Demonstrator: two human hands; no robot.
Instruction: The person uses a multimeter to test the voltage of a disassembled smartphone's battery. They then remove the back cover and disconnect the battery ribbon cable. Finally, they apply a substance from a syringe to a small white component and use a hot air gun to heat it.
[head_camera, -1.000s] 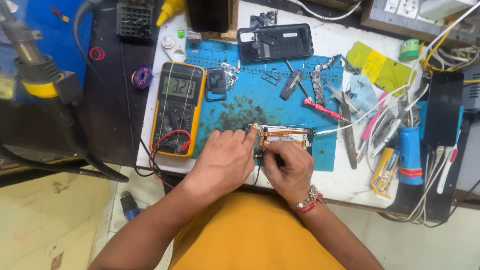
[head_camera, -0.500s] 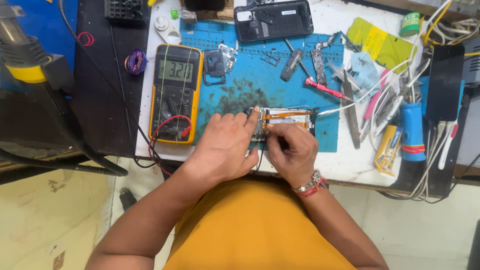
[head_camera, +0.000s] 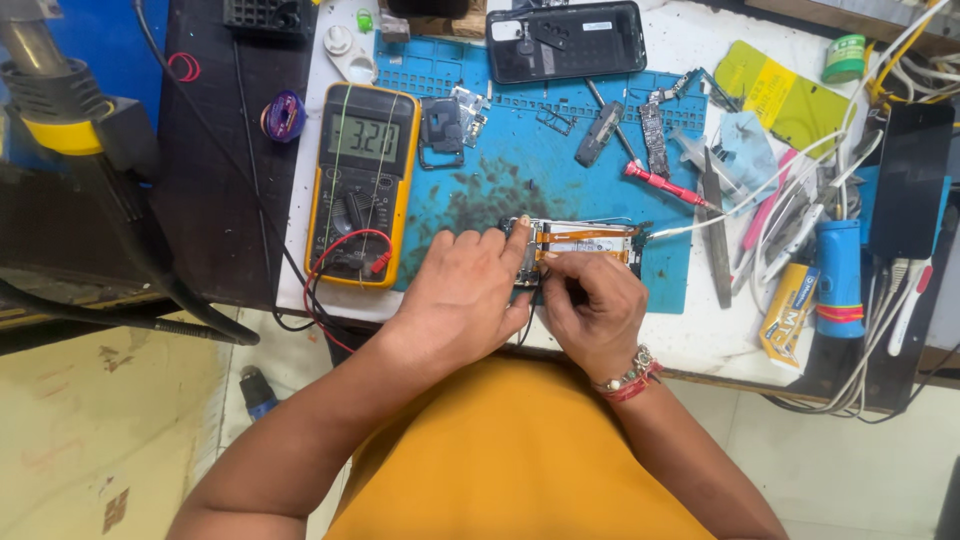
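An opened phone body (head_camera: 590, 243) with orange flex strips lies on the blue work mat (head_camera: 500, 180) near the table's front edge. My left hand (head_camera: 462, 290) rests on its left end, index finger pressing on the top corner. My right hand (head_camera: 590, 300) pinches something small against the phone's lower edge; what it holds is hidden by the fingers. A white cable (head_camera: 720, 215) runs from the phone's right end toward the right.
A yellow multimeter (head_camera: 362, 180) with red and black leads lies left of the mat. A black phone shell (head_camera: 565, 40) sits at the back. A red screwdriver (head_camera: 665, 185), tweezers, small parts, a blue torch (head_camera: 838, 275) and cables crowd the right side.
The view has shifted slightly; both hands stay on the phone body, with my left index finger now further up on its left corner.
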